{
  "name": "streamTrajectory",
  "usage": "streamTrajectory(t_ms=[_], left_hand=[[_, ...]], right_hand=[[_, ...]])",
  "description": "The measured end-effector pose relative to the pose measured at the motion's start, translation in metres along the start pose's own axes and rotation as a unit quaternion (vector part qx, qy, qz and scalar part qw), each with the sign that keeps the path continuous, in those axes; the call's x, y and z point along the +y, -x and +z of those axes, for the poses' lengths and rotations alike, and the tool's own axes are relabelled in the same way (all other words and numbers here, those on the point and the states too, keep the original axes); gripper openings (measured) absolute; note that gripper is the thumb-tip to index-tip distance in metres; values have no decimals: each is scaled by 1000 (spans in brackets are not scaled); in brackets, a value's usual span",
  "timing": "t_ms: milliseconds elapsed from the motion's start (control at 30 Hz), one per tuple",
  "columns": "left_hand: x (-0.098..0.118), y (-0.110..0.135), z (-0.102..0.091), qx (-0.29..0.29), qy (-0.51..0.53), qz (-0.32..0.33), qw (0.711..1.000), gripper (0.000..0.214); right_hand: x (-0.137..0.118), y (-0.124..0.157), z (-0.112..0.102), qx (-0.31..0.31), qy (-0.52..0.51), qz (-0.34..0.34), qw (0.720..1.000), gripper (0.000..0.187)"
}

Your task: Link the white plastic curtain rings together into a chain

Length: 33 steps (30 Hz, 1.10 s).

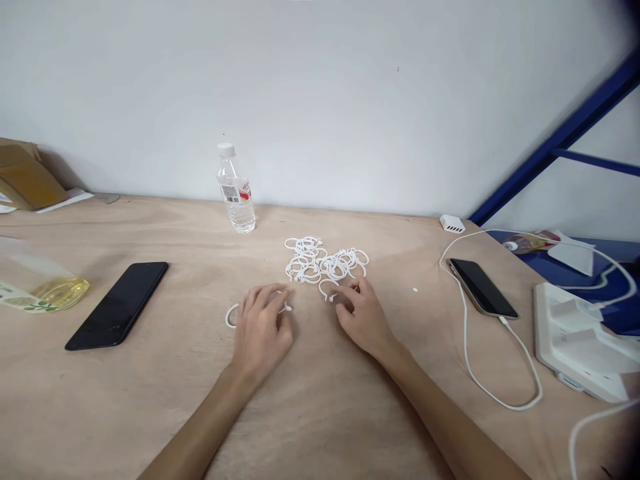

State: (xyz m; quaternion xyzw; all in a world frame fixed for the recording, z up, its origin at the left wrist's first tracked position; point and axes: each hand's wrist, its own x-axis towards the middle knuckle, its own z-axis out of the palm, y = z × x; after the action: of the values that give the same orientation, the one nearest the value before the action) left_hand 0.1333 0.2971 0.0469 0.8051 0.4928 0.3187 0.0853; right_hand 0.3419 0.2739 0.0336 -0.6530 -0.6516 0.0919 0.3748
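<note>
- While the left hand (261, 330) curls down over a white plastic ring (231, 317), the ring's curve shows on both sides of the hand, and it looks grasped.
- Beside it, the right hand (360, 320) stays loosely curved, its fingertips (341, 291) just beside a second ring (324, 288); whether they pinch it, I cannot tell.
- Just ahead of both hands, a tangled heap of white rings (320, 261) lies on the plywood tabletop (150, 413).
- Behind the heap stands a water bottle (235, 190).
- Flanking the hands are a black smartphone (117, 305) and a cabled smartphone (483, 288).
</note>
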Motion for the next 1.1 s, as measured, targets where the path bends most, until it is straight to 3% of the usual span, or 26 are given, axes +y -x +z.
streamTrajectory(t_ms=[133, 233, 300, 367, 467, 633, 767, 867, 1000, 1100], left_hand=[[-1, -1, -6, 30, -60, 1, 998, 43], [4, 0, -5, 35, -9, 53, 998, 48], [9, 2, -3, 7, 41, 73, 996, 50], [13, 3, -1, -22, 99, 76, 992, 53], [16, 4, 1, -40, 178, 63, 981, 46], [18, 2, -3, -57, 252, 1, 966, 34], [22, -1, -7, -85, 254, -3, 964, 17], [23, 0, -8, -107, 244, 9, 964, 18], [23, 1, -6, -127, 241, 13, 962, 24], [23, 1, -6, -143, 234, -7, 962, 25]], right_hand=[[-5, 1, 1, 8, -12, -33, 999, 16], [-19, 3, -1, -24, -127, -15, 991, 11], [-32, 5, -2, -67, -247, 39, 966, 10], [-44, 8, -3, -100, -360, 96, 922, 12], [-56, 11, -4, -130, -451, 145, 871, 12], [-52, 10, -3, -150, -495, 132, 846, 17], [-47, 11, 1, -121, -511, 150, 838, 12], [-50, 12, 1, -100, -512, 150, 840, 19], [-55, 10, -2, -105, -479, 88, 867, 16], [-55, 10, -2, -98, -449, 79, 885, 21]])
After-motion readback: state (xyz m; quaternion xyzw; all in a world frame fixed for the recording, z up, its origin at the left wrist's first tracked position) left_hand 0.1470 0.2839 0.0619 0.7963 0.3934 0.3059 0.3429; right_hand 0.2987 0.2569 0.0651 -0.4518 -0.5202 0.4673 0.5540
